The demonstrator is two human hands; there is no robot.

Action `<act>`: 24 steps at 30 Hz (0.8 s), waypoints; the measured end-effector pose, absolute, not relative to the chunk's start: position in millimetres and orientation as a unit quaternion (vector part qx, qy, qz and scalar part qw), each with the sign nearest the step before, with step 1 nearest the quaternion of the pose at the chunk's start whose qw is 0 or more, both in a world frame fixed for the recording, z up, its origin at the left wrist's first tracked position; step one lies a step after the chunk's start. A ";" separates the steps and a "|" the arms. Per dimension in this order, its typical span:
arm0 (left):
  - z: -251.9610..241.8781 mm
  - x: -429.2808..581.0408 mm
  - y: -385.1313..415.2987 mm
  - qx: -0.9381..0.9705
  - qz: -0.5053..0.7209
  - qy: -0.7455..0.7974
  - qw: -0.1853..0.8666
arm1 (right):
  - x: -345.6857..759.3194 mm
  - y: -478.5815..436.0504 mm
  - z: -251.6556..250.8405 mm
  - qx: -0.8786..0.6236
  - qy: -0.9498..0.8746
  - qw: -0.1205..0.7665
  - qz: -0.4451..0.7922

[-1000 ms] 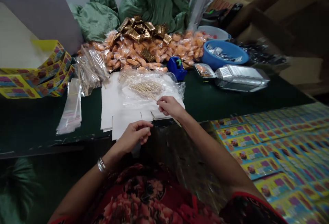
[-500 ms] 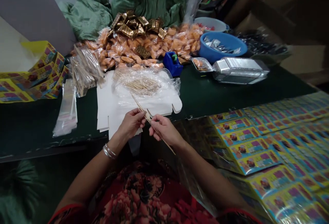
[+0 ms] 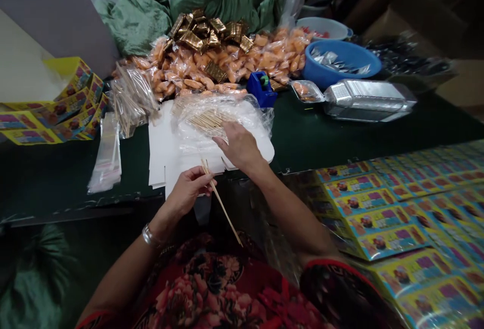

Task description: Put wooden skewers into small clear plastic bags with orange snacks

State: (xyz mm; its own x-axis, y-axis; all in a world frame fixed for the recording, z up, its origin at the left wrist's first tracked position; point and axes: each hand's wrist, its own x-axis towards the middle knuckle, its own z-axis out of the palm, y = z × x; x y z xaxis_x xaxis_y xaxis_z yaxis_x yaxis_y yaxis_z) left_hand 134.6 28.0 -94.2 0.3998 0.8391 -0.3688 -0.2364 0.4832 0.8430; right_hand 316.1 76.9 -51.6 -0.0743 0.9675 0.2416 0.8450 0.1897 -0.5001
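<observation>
My left hand (image 3: 191, 187) pinches a few thin wooden sticks (image 3: 226, 212) between thumb and fingers, and they slant down toward my lap. Farther forward, my right hand (image 3: 244, 148) reaches over the heap of loose wooden sticks (image 3: 204, 119), thumb apart from the other fingers; its fingertips are at the right end of the heap. That heap lies on a crumpled clear plastic bag (image 3: 183, 135). Beneath the bag are flat white card pieces (image 3: 157, 155). Left of them sit bagged wooden sticks (image 3: 130, 100) and a stack of clear plastic sleeves (image 3: 106, 160).
Orange wrapped pieces (image 3: 181, 72) and gold packets (image 3: 192, 41) are piled behind. A blue tape dispenser (image 3: 261, 89), blue bowl (image 3: 340, 79) and stacked clear trays (image 3: 370, 102) stand rightward. Printed yellow cards lie at left (image 3: 28, 127) and lower right (image 3: 378, 218).
My right hand has let go of the sticks at my left hand and moved forward to the heap. My left hand keeps its sticks, now tilted more steeply. The view has shifted slightly.
</observation>
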 end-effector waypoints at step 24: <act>-99.4 98.3 -54.8 0.458 0.342 0.495 0.655 | 232.1 -22.9 -94.2 -0.380 -0.731 0.403 0.398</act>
State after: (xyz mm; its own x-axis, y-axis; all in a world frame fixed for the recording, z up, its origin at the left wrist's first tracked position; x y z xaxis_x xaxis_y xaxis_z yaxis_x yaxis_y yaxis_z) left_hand 98.3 -54.8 -99.4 0.2767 0.9009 -0.3343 0.0054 0.3464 0.9381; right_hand 232.1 -22.9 -94.2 -0.3857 0.8767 0.2874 0.2342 0.3943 -0.8886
